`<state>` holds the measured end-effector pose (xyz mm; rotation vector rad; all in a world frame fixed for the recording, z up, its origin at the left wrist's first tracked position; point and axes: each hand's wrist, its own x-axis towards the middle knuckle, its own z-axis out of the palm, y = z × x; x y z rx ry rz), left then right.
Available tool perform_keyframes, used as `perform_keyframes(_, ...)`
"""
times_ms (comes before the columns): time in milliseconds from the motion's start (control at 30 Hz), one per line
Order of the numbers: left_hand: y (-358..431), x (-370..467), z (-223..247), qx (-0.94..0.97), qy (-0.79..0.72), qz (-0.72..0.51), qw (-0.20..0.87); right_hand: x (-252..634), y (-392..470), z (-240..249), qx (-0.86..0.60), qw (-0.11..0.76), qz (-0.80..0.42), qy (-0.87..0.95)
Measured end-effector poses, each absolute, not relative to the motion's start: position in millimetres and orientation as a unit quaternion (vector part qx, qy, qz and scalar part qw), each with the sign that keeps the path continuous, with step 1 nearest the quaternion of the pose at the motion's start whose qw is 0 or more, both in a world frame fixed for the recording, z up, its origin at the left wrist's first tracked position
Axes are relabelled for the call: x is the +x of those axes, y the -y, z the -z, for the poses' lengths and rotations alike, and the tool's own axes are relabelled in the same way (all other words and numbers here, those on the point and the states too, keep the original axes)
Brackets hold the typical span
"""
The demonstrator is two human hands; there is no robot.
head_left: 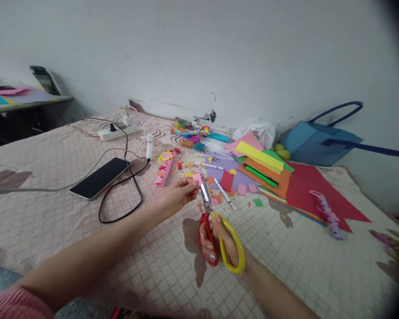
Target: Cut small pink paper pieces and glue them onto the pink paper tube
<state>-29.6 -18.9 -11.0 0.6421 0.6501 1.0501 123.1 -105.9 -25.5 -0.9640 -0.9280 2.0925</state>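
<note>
My left hand pinches a small piece of pink paper between thumb and fingers. Around the handles of a pair of scissors, one loop red and the other yellow, my right hand is closed. The metal blades point away from me and reach up to the pink paper; whether they are cutting into it I cannot make out. Just beyond my left hand lies a rolled pink paper tube with a yellow paper flower at its top. Paper scraps and white markers lie beside the blades.
Coloured sheets, among them a red sheet, are piled on the right with a green pen. A purple decorated tube and a blue bag are further right. At left are a phone, cables and a power strip.
</note>
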Motion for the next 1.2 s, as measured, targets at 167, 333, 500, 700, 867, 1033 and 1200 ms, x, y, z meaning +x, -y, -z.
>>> perform_keyframes(167, 19.8, -29.6, 8.9, 0.3, -0.303, -0.488, 0.762, 123.0, 106.1, 30.7, -0.366, 0.338, -0.791, 0.355)
perform_keyframes(333, 19.8, -30.0, 7.7, 0.298, -0.301, -0.491, 0.761, 122.6, 107.4, 33.7, -0.359, 0.354, -0.785, 0.359)
perform_keyframes(500, 18.6, -30.9, 7.3, 0.314, -0.299, -0.489, 0.757, 119.9, 110.5, 30.6, -0.363, 0.369, -0.78, 0.351)
perform_keyframes(700, 18.1, -32.1, 6.8, 0.33, -0.301, -0.485, 0.752, 120.3, 112.2, 28.5, -0.341, 0.366, -0.797, 0.34)
perform_keyframes(867, 18.3, -32.2, 7.0, 0.329, -0.308, -0.48, 0.753, 124.2, 109.8, 27.3, -0.3, 0.329, -0.825, 0.348)
perform_keyframes(1033, 20.6, -31.5, 5.9, 0.345, -0.293, -0.466, 0.76, 125.8, 108.6, 24.9, -0.292, 0.327, -0.826, 0.353)
perform_keyframes(1200, 22.1, -32.1, 6.7, 0.353, -0.289, -0.452, 0.766, 126.9, 108.4, 23.8, -0.295, 0.326, -0.827, 0.349)
